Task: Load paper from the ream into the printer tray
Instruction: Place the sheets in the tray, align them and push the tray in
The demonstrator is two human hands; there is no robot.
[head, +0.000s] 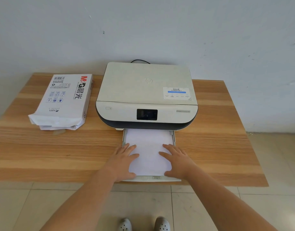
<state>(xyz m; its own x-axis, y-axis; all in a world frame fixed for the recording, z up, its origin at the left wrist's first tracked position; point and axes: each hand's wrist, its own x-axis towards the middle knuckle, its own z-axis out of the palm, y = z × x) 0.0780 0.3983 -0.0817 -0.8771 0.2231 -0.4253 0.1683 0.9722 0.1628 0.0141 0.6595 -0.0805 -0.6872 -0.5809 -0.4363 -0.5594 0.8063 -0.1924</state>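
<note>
A cream printer (146, 90) with a dark front band stands at the middle of the wooden table (218, 147). Its paper tray (151, 178) is pulled out toward me, past the table's front edge. A stack of white paper (149, 147) lies in the tray. My left hand (124, 161) rests flat on the stack's left side, fingers spread. On the right side my right hand (176, 160) lies flat the same way. The opened white ream (63, 100) lies to the left of the printer, its torn end facing me.
A black cable (140, 61) runs behind the printer against the pale wall. The table's front edge (60, 180) sits above a tiled floor. My two grey shoes (143, 225) show at the bottom.
</note>
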